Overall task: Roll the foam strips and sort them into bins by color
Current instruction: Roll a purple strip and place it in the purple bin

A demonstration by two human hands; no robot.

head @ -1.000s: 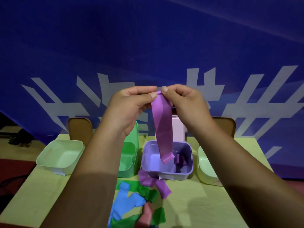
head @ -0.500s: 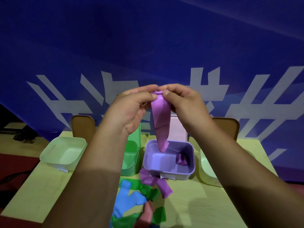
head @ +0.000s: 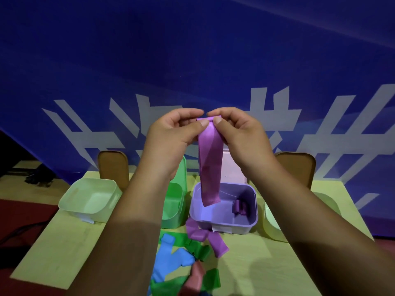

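Rolling starts at the top edge of the purple foam strip (head: 209, 163), which the left hand (head: 171, 133) and right hand (head: 241, 133) hold up above the purple bin (head: 252, 223). Each grip is clamped on a top corner of the strip, pinched between thumb and forefinger. The free tail hangs straight down, and its end appears over the bin's open mouth.

Procedure for the step in hand, as judged from this view:
1. Keep both pinches level so that the first turn lies square to the strip's long edges.
2. Turn the edge over with both thumbs together; uneven feed is likely to produce a cone.
3. Keep the roll tight, since foam tends to spring open.
4. Release the roll into the purple bin, beside the rolled purple pieces (head: 240, 207) at its right side.

Another purple strip (head: 205, 236) lies on the bench (head: 64, 242) just in front of the bin.

Compared with one second ago, a narrow turned-over lip now shows between the thumbs. The hanging length is little changed.
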